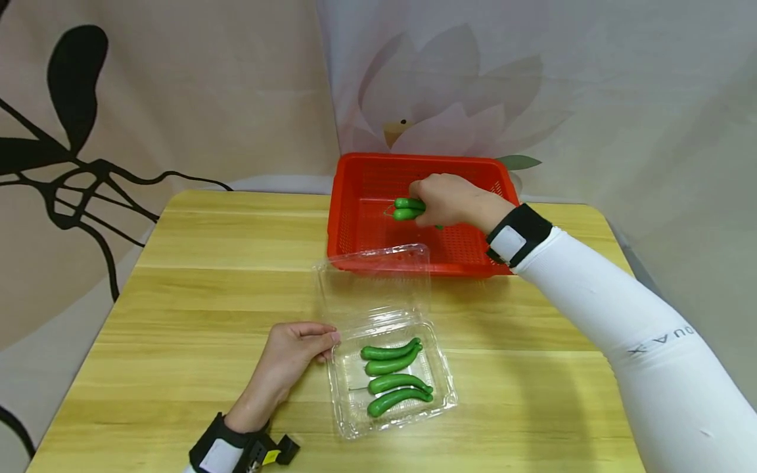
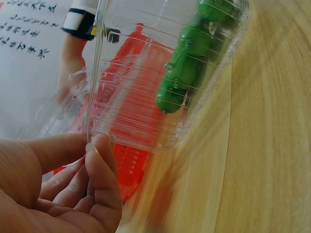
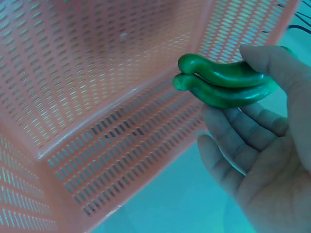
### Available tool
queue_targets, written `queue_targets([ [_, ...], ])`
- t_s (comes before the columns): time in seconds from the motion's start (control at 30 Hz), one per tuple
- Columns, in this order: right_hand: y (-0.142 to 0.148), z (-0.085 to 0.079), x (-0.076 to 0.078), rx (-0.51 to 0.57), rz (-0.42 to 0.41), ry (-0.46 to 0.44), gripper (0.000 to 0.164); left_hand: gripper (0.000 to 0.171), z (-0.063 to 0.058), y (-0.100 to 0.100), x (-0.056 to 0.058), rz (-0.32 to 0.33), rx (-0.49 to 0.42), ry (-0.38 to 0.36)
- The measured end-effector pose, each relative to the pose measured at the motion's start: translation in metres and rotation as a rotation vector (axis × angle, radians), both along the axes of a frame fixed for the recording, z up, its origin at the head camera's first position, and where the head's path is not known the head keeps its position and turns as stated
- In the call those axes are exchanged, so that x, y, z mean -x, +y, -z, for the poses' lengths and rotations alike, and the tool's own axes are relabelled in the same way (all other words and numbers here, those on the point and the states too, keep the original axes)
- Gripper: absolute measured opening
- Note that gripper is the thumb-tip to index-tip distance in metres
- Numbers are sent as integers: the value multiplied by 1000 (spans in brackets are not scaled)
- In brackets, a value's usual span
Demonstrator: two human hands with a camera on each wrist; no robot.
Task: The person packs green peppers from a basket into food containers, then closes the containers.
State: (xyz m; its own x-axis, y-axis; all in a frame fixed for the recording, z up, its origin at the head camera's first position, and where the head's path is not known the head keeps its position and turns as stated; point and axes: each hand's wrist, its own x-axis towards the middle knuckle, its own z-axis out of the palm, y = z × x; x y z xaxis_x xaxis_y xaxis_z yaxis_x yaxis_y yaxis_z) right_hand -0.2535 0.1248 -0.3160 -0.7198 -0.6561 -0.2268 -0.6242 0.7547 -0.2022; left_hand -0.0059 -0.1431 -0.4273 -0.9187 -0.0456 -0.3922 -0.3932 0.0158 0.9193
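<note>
Between thumb and fingers, my right hand holds two slim green chili peppers side by side, within the outline of the red basket in the head view. The right wrist view shows the perforated basket wall close beside them. My left hand pinches the left edge of a clear plastic clamshell box, near its hinge. Several green chili peppers lie roughly parallel inside the box. Its transparent lid is folded back toward the basket, overlapping the basket's front rim in the head view.
The wooden table lies under both containers. A printed cloth hangs behind it, right at the basket's back. Each wrist wears a black strap, the left one carrying a small black camera.
</note>
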Motion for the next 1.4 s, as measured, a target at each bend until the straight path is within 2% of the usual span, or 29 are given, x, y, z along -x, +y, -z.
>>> queue_targets([
  [0.47,6,-25,-27,114,9,51,23,17,2,-3,1,-2,14,18],
  [0.67,11,-32,-46,179,-23,105,25,16,1,-4,1,-2,12,18],
  [0.9,13,-35,-67,259,-81,168,24,17,2,-4,2,-2,15,17],
  [1.23,22,-38,-94,323,-92,207,28,18,2,-4,3,4,7,21],
  [1.4,23,-34,-110,357,-149,223,29,17,2,-4,3,4,1,18],
])
